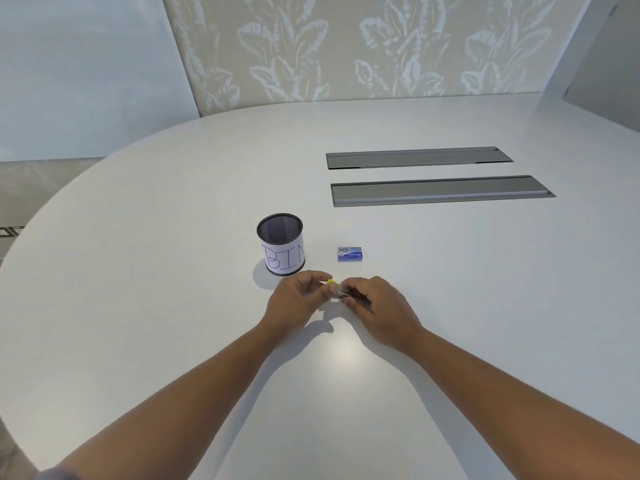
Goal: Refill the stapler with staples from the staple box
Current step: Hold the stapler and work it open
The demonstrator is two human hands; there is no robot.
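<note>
While both hands meet near the middle of the frame, the job looks like it is somewhere in the middle, not at the end. The left hand (300, 295) is curled shut around a small yellow thing, which I think is the stapler (330, 282); only a tiny bit of it peeks out past the fingers. The right hand (372, 301) is pinched closed on something thin and shiny (343, 293), maybe a strip of staples, and it sits right up against the left hand. It is too small to be sure. The staple box (350, 254) lies just above the hands, a little to the right, and it looks closed, sitting flat on the table (173, 237). A mesh cup (281, 244) with "BIN" written on it stands just above the left hand, apart from the box. My guess is that the staples are already out of the box and are going into the stapler now. I cannot tell if the stapler is open or if any staples are inside. What is left, I think, is to slide them in and close it up.
</note>
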